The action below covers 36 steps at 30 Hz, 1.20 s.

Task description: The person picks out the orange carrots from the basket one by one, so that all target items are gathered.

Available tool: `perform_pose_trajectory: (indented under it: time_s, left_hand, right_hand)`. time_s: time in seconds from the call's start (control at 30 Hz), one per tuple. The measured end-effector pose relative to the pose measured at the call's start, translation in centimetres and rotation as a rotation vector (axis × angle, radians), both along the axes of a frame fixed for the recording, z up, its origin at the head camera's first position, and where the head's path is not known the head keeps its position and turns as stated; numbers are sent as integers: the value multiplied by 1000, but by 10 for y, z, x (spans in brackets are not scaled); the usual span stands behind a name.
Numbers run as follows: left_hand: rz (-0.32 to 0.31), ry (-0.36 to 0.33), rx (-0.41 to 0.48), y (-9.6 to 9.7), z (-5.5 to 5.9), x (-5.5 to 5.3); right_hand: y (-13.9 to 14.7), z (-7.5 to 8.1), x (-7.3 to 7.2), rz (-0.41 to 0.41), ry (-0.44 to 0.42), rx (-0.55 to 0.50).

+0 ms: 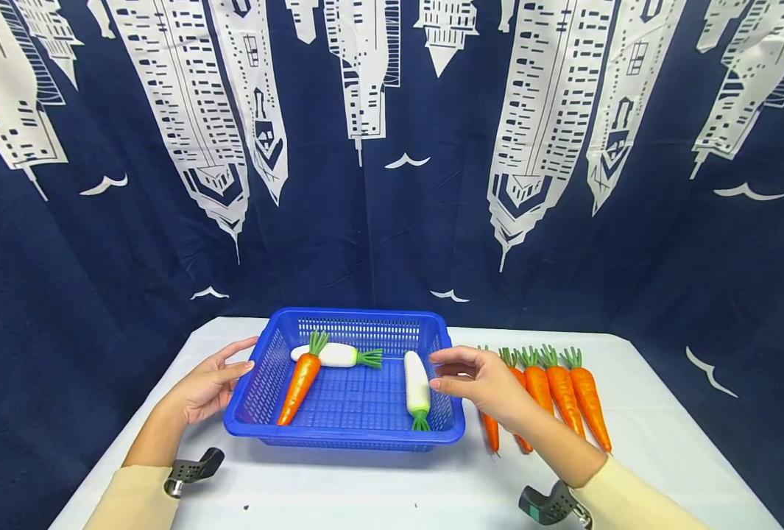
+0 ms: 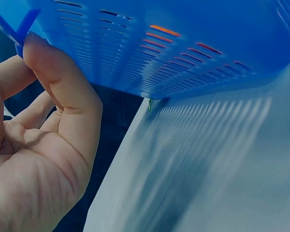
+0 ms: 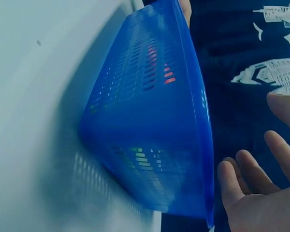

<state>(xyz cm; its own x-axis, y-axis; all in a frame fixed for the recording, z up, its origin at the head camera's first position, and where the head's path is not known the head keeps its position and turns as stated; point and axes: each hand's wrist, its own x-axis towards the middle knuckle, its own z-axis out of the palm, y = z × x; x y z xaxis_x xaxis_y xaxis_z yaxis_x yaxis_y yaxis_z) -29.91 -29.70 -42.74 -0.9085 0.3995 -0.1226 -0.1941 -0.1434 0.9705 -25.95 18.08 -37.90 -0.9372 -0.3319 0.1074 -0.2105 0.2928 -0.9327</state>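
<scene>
A blue plastic basket (image 1: 345,439) stands on the white table. Inside, a carrot (image 1: 301,386) leans over a white radish (image 1: 338,355) at the left, and another white radish (image 1: 417,379) lies at the right with its green top toward the front. At the left rim is my left hand (image 1: 206,386), fingers relaxed, its thumb (image 2: 63,92) at the rim edge in the left wrist view. My right hand (image 1: 481,379) is beside the right rim, fingers loosely bent and holding nothing. A narrow gap shows between its fingers (image 3: 251,169) and the basket in the right wrist view.
Several carrots (image 1: 589,401) lie in a row right of the basket, partly behind my right hand and forearm. The white table (image 1: 325,493) ends at a dark blue cloth (image 1: 365,235) printed with white buildings. Small dark specks dot the table's front.
</scene>
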Motion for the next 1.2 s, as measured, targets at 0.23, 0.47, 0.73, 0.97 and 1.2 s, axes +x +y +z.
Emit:
perform_pose_trajectory:
  time_s: [0.23, 0.47, 0.73, 0.97, 1.2]
  left_hand:
    - [0, 0, -8, 0, 0, -1]
    - [5, -8, -12, 0, 1, 0]
    - [10, -11, -24, 0, 2, 1]
    - [3, -14, -12, 0, 0, 0]
    - [-5, -3, 10, 0, -2, -1]
  right_hand:
    - [-18, 5, -7, 31, -28, 79]
    - [-35, 9, -15, 80, -77, 104]
    - [-52, 15, -24, 130, -78, 112]
    - [-67, 23, -34, 184, -65, 137]
    - [-84, 23, -45, 241, -74, 199]
